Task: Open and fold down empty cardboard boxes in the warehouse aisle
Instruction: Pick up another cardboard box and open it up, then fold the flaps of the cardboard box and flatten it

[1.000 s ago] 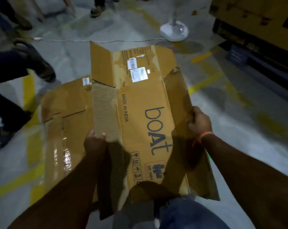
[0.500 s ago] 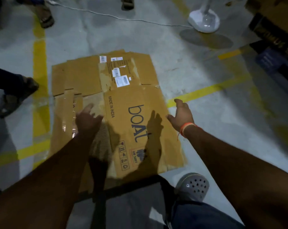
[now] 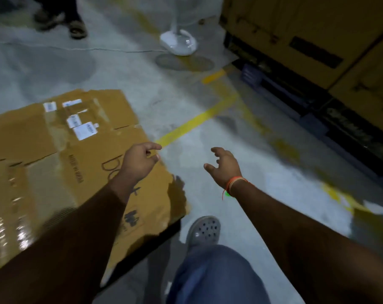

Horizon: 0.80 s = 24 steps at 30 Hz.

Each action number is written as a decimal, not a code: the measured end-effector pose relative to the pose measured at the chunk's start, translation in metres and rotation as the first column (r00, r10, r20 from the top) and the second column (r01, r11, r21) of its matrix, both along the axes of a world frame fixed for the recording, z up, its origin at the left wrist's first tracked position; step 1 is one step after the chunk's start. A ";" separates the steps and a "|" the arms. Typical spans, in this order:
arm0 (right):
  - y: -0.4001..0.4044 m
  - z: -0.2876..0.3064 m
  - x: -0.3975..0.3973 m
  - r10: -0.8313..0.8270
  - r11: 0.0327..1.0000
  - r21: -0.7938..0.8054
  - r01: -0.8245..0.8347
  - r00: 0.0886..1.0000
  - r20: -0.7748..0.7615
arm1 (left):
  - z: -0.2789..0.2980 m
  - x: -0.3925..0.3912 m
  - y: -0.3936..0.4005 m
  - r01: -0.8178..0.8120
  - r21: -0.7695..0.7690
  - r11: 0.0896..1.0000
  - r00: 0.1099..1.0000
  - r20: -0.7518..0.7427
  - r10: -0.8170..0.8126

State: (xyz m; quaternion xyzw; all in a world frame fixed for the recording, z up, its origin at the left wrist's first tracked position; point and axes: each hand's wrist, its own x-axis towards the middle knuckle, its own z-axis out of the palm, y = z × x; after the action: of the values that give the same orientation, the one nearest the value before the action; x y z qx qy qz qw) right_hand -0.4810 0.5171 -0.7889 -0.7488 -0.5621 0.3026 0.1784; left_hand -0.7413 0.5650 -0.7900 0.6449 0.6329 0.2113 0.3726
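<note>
Grey concrete floor point(image 3: 208, 172) with yellow lines carries the flattened cardboard box point(image 3: 54, 172) at left. Both hands hover empty, fingers loosely spread — left hand point(image 3: 140, 160) above the box's edge, right hand point(image 3: 226, 166) over bare floor beside it.

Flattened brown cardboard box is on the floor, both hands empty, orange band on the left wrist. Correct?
Not quite. In the head view the orange thread band is on the right wrist, not the left. The rest holds: the flattened brown cardboard box lies on the grey concrete floor, and the left hand and right hand both hold nothing.
</note>
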 end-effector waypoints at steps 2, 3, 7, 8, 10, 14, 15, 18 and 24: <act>-0.029 0.019 0.043 -0.092 0.996 0.022 0.092 0.996 0.006 | 0.017 0.053 -0.005 0.104 -0.014 0.995 0.993 0.056 -0.103; -0.045 0.029 0.065 -0.139 0.990 0.032 0.139 0.990 0.013 | 0.025 0.079 -0.009 0.154 -0.016 0.988 0.985 0.076 -0.152; -0.119 0.065 0.153 -0.333 0.940 0.083 0.330 0.943 0.027 | 0.060 0.192 -0.037 0.335 0.012 0.942 0.929 0.167 -0.332; -0.140 0.072 0.174 -0.384 0.920 0.090 0.381 0.923 0.024 | 0.070 0.221 -0.048 0.379 0.018 0.925 0.909 0.180 -0.376; -0.183 0.084 0.213 -0.476 0.876 0.102 0.472 0.879 0.019 | 0.086 0.278 -0.073 0.465 0.029 0.885 0.865 0.196 -0.461; -0.273 0.095 0.279 -0.632 0.771 0.114 0.627 0.775 0.006 | 0.106 0.382 -0.135 0.636 0.029 0.771 0.747 0.229 -0.624; -0.296 0.096 0.294 -0.670 0.738 0.111 0.665 0.743 0.004 | 0.109 0.405 -0.153 0.670 0.027 0.742 0.716 0.240 -0.656; -0.362 0.091 0.334 -0.766 0.640 0.093 0.763 0.642 -0.001 | 0.111 0.467 -0.211 0.753 0.026 0.657 0.633 0.241 -0.735; -0.472 0.066 0.396 -0.919 0.392 0.059 0.918 0.394 -0.028 | 0.082 0.573 -0.313 0.874 -0.005 0.486 0.478 0.190 -0.858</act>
State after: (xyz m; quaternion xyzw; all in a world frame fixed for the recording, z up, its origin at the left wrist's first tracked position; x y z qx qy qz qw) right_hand -0.0845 0.0448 -0.7228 -0.9296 -0.0674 0.1325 0.3372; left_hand -0.1678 0.2525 -0.7079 0.8367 0.1981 0.0135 0.5104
